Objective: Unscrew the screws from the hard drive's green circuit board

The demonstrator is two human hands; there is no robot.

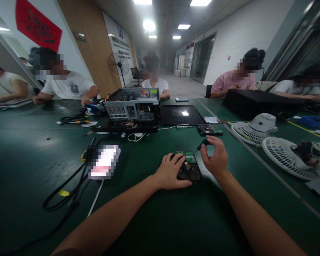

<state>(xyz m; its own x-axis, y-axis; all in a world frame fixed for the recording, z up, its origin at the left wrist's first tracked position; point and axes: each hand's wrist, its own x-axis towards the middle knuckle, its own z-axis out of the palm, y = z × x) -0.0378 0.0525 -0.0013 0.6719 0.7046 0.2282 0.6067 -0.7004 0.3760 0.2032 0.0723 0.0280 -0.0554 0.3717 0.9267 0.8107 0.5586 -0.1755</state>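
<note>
On my feed, nearest first: left hand, fingers spread, laid over one hard drive on the green table; right hand, thumb and fingers pinching one dark screwdriver, angled toward the drive's green board; contact I cannot tell. Farther: two white fan grilles, right; one circuit-board unit; one flat black panel; one opened computer case, left.

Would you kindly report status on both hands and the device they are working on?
Left hand spread on black device with green board. Right hand pinching dark-handled screwdriver, shaft angled toward the board. Left hand partly covering device's left side.
</note>
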